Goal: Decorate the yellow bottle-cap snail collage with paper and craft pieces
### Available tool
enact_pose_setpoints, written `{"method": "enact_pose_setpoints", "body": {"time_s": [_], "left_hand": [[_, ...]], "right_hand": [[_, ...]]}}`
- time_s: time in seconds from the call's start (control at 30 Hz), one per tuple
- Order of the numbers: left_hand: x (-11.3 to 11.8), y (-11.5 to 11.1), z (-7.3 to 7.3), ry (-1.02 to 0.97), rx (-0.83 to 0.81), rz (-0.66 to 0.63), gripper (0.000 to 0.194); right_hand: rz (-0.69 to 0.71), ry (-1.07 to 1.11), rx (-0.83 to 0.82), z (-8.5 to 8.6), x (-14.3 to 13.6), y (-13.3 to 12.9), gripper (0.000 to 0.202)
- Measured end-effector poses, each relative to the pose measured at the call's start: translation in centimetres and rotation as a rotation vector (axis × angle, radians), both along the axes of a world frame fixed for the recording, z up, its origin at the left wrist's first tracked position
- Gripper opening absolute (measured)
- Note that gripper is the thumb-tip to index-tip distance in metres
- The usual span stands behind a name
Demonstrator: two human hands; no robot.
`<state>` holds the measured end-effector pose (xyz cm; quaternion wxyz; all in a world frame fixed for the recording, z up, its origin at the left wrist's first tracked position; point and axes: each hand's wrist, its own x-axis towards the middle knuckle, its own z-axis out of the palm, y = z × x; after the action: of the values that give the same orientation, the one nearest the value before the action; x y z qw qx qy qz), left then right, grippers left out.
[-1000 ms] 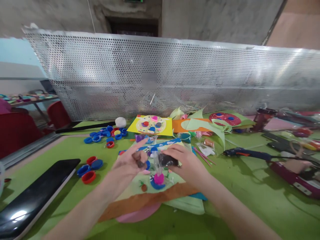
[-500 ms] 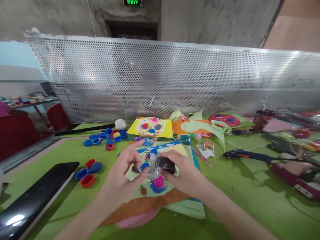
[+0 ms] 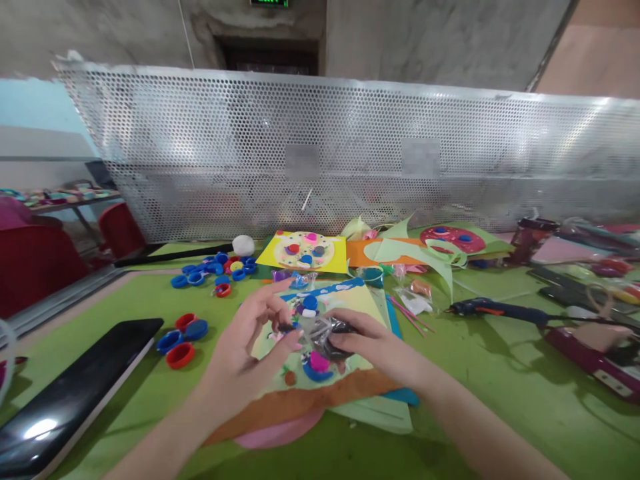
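Note:
My right hand (image 3: 363, 337) is closed round a dark lump in a clear plastic wrapper (image 3: 333, 337). Close to its left side, my left hand (image 3: 263, 333) pinches a small dark piece (image 3: 287, 327) between thumb and fingers. Both hands are above a paper craft sheet (image 3: 363, 307) that has a blue top strip and a brown lower strip (image 3: 310, 402). A magenta disc (image 3: 319, 362) in a blue ring and a blue cap (image 3: 310, 303) show on the sheet. Part of the sheet is hidden by my hands.
Red and blue bottle caps (image 3: 180, 355) and a black phone-like slab (image 3: 80, 393) lie left. Behind is a yellow card (image 3: 267, 257) with a decorated circle. A glue gun (image 3: 500, 311) and pink sticks (image 3: 410, 317) lie right. A perforated metal screen (image 3: 350, 153) stands behind.
My right hand has turned over the wrapped lump, and its fingers now lie across the wrapper. The wrapper's loose end no longer stands up between the hands. The view has shifted slightly.

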<state>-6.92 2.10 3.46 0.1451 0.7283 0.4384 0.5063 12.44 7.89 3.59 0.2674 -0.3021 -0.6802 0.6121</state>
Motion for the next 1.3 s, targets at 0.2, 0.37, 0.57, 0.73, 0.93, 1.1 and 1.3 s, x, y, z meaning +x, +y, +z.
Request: {"method": "enact_pose_setpoints", "body": {"time_s": [0.2, 0.37, 0.57, 0.73, 0.93, 1.1, 1.3], "left_hand": [[0.3, 0.4, 0.5, 0.111, -0.198, 0.092, 0.043], [0.2, 0.6, 1.2, 0.144, -0.284, 0.158, 0.03], [0.8, 0.4, 0.8, 0.074, -0.227, 0.185, 0.068], [1.1, 0.4, 0.1, 0.089, -0.242, 0.205, 0.076], [1.4, 0.2, -0.4, 0.172, -0.245, 0.183, 0.072], [-1.5, 1.3, 1.2, -0.026, -0.071, 0.48, 0.079], [-2.4, 1.9, 1.2, 0.034, -0.251, 0.308, 0.047]], "right_hand": [[0.02, -0.092, 0.307, -0.1, 0.0, -0.1, 0.013], [-0.048, -0.212, 0.463, -0.1, -0.3, -0.3, 0.013], [-0.055, -0.355, 0.645, -0.6, -0.4, -0.4, 0.024], [-0.035, -0.522, 0.859, -1.0, -0.5, -0.5, 0.034], [0.051, -0.491, 0.85, -1.1, -0.9, -0.8, 0.05], [-0.089, -0.374, 0.652, -0.9, -0.6, -0.4, 0.037], [-0.146, -0.189, 0.431, -1.0, -0.7, 0.0, 0.023]]}}
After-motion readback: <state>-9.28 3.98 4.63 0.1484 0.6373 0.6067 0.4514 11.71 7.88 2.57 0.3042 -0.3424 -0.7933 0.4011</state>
